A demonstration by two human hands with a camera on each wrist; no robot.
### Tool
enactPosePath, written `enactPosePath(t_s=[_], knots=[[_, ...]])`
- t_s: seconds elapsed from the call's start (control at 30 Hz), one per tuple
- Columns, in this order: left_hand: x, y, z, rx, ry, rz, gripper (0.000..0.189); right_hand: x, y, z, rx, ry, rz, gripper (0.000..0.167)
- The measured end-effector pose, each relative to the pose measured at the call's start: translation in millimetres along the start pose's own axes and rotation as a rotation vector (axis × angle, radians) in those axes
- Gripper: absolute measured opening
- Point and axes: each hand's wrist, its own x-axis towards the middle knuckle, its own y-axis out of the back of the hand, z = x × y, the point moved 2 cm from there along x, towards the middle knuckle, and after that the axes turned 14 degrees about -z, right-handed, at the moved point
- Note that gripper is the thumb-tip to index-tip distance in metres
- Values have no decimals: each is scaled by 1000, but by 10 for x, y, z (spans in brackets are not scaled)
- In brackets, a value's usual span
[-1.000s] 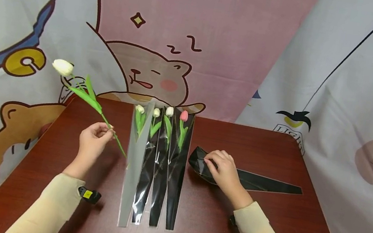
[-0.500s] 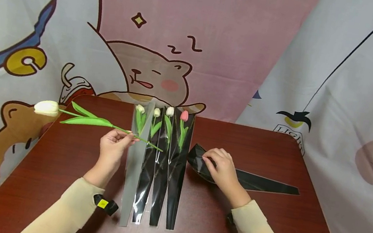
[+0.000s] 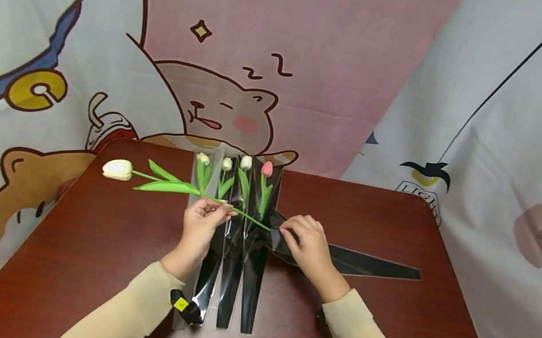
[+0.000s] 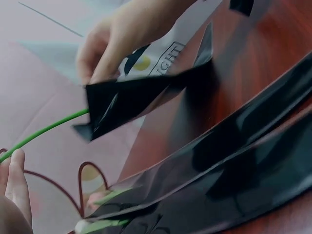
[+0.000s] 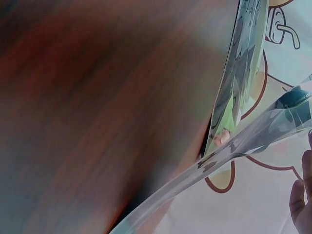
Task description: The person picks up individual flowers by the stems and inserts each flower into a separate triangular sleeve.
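My left hand pinches the green stem of a white tulip, its bloom pointing left. My right hand pinches the wide end of a black flower sleeve, whose narrow tail stretches right. The stem's lower end reaches the sleeve's mouth in the head view. Seen from the left wrist, the stem meets the opening of the sleeve, below the right hand. In the right wrist view the sleeve slants up toward fingertips at the right edge.
Several sleeved tulips lie side by side mid-table: a pink tulip on the right, white ones to its left, the leftmost in a grey sleeve. The left arm passes over the lower left ones. A cartoon-printed cloth hangs behind the brown table.
My left hand has moved right, turning the tulip from slanted to nearly level and bringing its stem end to the sleeve's mouth. The right hand and sleeve have shifted slightly left.
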Motion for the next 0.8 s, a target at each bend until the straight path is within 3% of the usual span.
enactPosePath(t_s=[0.2,0.47,0.6,0.8], knots=[[-31,-148,-133,19,-9,-27,15,16,-60,-64,20,13,23,4],[-67,-235,-197,202,-69,-83,12,41,-113,-73,-4,24,25,4],[-69,-251,-190,211,-81,-104,11,56,-110,-76,-6,27,36,7],[-57,-229,-188,202,-104,-76,13,66,-98,-85,-11,25,46,3]])
